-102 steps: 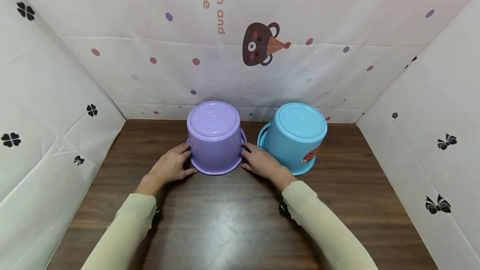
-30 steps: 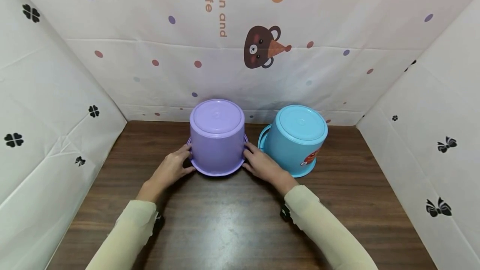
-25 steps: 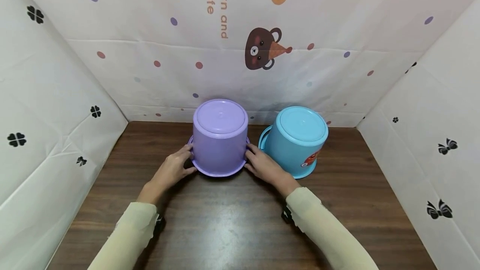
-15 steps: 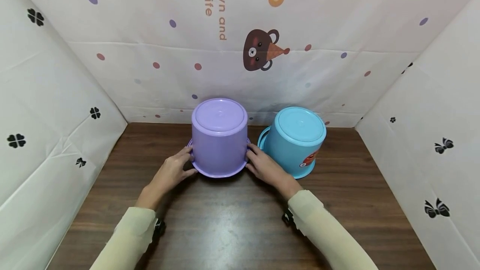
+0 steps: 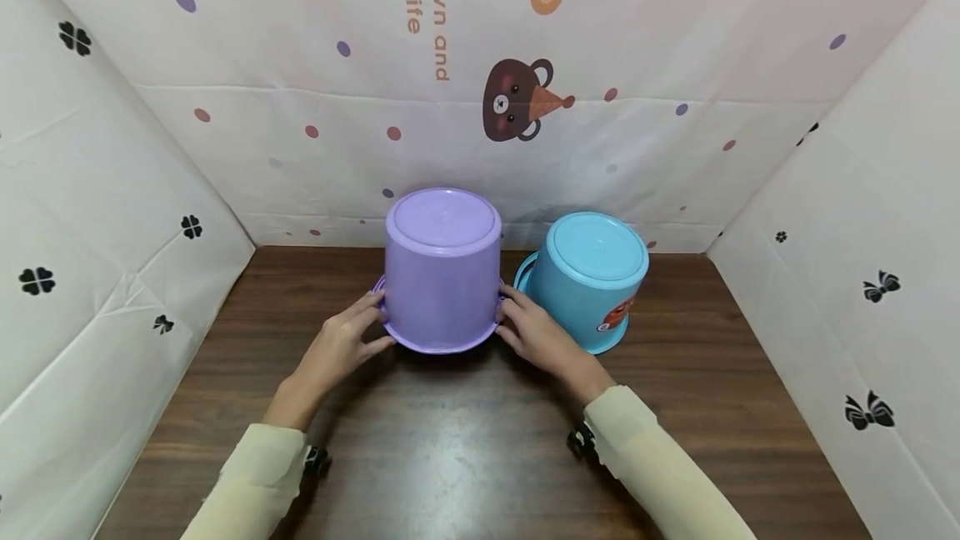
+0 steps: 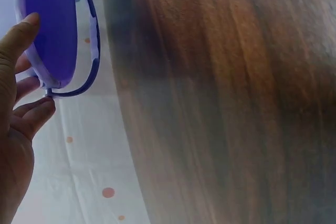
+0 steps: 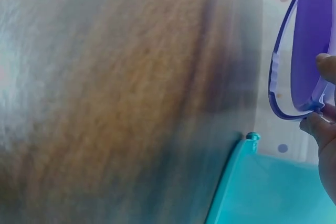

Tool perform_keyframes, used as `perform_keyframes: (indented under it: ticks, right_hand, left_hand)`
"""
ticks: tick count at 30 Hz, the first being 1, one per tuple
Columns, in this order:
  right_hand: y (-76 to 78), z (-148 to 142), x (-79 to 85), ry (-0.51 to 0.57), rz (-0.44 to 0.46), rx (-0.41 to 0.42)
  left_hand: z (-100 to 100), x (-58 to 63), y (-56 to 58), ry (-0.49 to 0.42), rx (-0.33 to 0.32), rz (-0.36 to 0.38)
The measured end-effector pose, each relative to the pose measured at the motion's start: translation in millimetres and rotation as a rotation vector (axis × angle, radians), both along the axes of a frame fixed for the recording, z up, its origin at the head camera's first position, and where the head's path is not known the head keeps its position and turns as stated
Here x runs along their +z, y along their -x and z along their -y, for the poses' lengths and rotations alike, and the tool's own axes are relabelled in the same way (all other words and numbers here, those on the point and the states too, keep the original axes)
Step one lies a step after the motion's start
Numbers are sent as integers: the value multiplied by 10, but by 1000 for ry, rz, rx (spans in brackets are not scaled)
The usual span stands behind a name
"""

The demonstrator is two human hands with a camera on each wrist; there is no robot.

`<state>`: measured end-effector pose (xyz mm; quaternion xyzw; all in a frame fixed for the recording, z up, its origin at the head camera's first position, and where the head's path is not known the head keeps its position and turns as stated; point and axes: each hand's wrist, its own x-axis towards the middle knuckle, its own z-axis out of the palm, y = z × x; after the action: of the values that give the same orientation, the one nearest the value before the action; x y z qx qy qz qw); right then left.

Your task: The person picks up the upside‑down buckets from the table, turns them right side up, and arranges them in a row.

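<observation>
A purple bucket (image 5: 442, 294) is upside down, its flat base facing up, near the back wall. My left hand (image 5: 337, 348) grips its rim on the left, and my right hand (image 5: 546, 342) grips the rim on the right. Both wrist views look into its dark open mouth, with the bucket raised off the table. The thin bail handle (image 6: 94, 40) hangs out from the rim in the left wrist view. In the right wrist view the thumb (image 7: 326, 66) lies over the rim edge.
A light blue bucket (image 5: 596, 273) with a red label stands upside down close to my right hand, its handle out to the left. The dark wooden table (image 5: 450, 457) meets patterned white sheets at the back (image 5: 300, 173) and both sides.
The purple bucket has risen off the table and shifted slightly right, with both hands keeping hold of its rim. The blue bucket stays in place; the head view has shifted slightly.
</observation>
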<state>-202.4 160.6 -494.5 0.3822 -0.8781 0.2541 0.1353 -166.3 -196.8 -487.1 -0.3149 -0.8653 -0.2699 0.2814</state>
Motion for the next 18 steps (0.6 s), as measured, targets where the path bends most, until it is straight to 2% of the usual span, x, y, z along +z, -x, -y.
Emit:
perform_keyframes:
  ticks: [6, 11, 18]
  right_hand:
    - [-61, -13, 112, 95, -2, 21]
    - [-93, -25, 166, 151, 33, 26]
    - [-138, -14, 241, 216, 68, 3]
  left_hand:
    - [1, 45, -15, -52, -16, -25]
    - [-12, 76, -36, -101, -28, -54]
    - [-57, 149, -58, -209, -32, -108]
